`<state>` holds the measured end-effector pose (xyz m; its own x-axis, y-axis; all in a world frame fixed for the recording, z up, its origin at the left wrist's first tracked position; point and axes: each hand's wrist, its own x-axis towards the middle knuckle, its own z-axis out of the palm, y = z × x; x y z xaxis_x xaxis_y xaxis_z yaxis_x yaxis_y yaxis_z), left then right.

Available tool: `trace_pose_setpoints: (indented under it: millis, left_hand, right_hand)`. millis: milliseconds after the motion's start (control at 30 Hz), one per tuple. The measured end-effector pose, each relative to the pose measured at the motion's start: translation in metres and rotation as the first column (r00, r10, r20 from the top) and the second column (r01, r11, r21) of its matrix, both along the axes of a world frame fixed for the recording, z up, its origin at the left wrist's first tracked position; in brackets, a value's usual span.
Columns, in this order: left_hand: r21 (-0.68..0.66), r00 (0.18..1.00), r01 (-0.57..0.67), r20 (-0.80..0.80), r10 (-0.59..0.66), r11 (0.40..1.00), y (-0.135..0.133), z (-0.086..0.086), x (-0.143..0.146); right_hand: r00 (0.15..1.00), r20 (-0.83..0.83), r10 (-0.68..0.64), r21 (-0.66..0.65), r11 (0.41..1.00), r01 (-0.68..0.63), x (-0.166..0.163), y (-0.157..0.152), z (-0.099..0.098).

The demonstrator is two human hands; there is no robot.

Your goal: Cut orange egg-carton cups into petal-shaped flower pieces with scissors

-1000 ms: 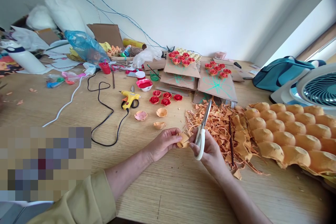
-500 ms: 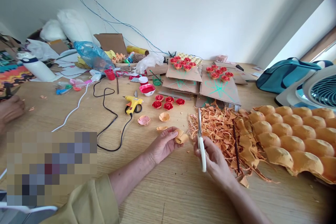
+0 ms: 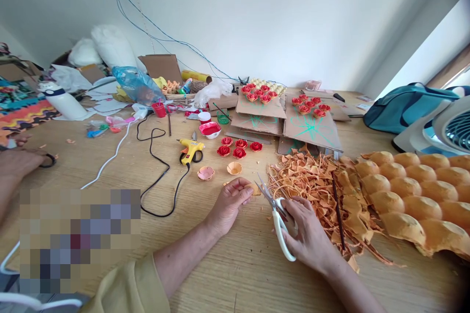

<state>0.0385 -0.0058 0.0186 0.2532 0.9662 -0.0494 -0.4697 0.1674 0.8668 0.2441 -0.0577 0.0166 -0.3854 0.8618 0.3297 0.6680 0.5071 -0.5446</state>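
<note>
My left hand (image 3: 232, 201) pinches a small piece of orange egg carton (image 3: 256, 189) between thumb and fingers. My right hand (image 3: 306, 227) grips white-handled scissors (image 3: 279, 227), their blades parted and pointing at the piece. The blade tips are close to it; whether they touch I cannot tell. Beyond my left hand sit a cut orange carton cup (image 3: 234, 168) and a pinkish cup (image 3: 206, 173). Another orange piece is mostly hidden behind my left hand. Several red paper roses (image 3: 239, 152) lie farther back.
Carton scraps (image 3: 304, 176) and an orange egg tray (image 3: 407, 186) lie to the right. A yellow glue gun (image 3: 191, 150) trails a black cord. Red paint fills a bowl (image 3: 210, 130). Cardboard sheets (image 3: 312, 129) hold more roses. Another person's hand (image 3: 22, 161) is at far left.
The scissors have swung from upright toward the left, and their blades have opened near the carton piece. My left hand has turned the piece. The view has shifted slightly.
</note>
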Motion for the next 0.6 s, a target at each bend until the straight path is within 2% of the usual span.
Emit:
trace_pose_setpoints:
  millis: [133, 600]
  left_hand:
    - [0.034, 0.997, -0.014, -0.076, 0.017, 0.999, 0.0002, -0.0021, -0.0006]
    - [0.017, 0.998, 0.024, -0.061, -0.023, 1.0, -0.001, -0.0097, -0.0001]
  right_hand:
    - [0.995, 0.089, -0.047, 0.041, 0.998, 0.043, -0.0019, -0.0001, 0.0008]
    - [0.98, 0.175, -0.099, 0.081, 0.993, 0.086, -0.0036, -0.0017, 0.0045]
